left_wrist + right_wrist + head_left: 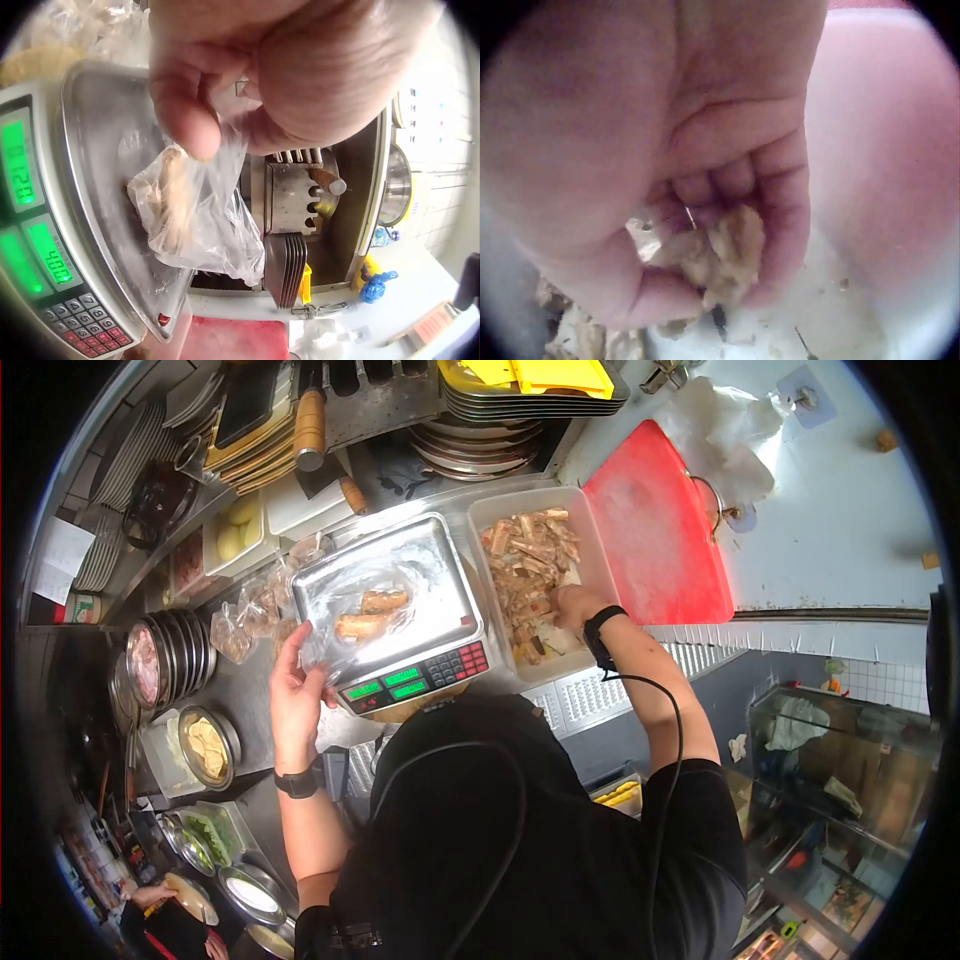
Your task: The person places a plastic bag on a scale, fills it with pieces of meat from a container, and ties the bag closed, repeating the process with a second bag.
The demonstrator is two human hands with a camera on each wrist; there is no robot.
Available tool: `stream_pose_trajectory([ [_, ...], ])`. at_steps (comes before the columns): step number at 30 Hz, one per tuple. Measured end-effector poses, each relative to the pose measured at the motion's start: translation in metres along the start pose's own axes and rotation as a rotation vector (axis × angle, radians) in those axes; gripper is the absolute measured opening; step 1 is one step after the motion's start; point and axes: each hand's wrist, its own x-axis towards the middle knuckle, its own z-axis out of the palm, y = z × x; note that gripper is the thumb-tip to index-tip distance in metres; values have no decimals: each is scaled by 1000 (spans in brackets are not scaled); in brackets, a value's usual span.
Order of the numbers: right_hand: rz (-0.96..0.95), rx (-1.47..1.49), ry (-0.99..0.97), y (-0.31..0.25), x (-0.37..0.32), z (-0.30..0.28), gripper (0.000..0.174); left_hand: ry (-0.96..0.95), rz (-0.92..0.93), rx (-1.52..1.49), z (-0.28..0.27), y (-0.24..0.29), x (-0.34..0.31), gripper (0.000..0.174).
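Observation:
My left hand (297,700) is at the near left corner of a digital scale (455,665). In the left wrist view its thumb and fingers pinch a clear plastic bag (214,232), which lies on the metal pan (112,150). Inside the bag are brown pieces of meat (362,626). My right hand (578,608) reaches into a white plastic tub (598,540) of chopped, bony-looking meat pieces (525,560). Seen from the right wrist, its curled fingers hold a pale brown meat piece (735,244). The scale's green displays are lit.
A red board (655,530) lies right of the tub. Filled plastic bags (258,610) sit left of the scale. Stacked plates (475,450) and a wooden-handled tool (310,430) are on the shelf behind. A metal bowl (232,745) stands at the left.

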Motion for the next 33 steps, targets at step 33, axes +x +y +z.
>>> stream_pose_trajectory([
  [33,-373,202,439,-6,13,2,64,-23,35,45,-1,0,1,56],
])
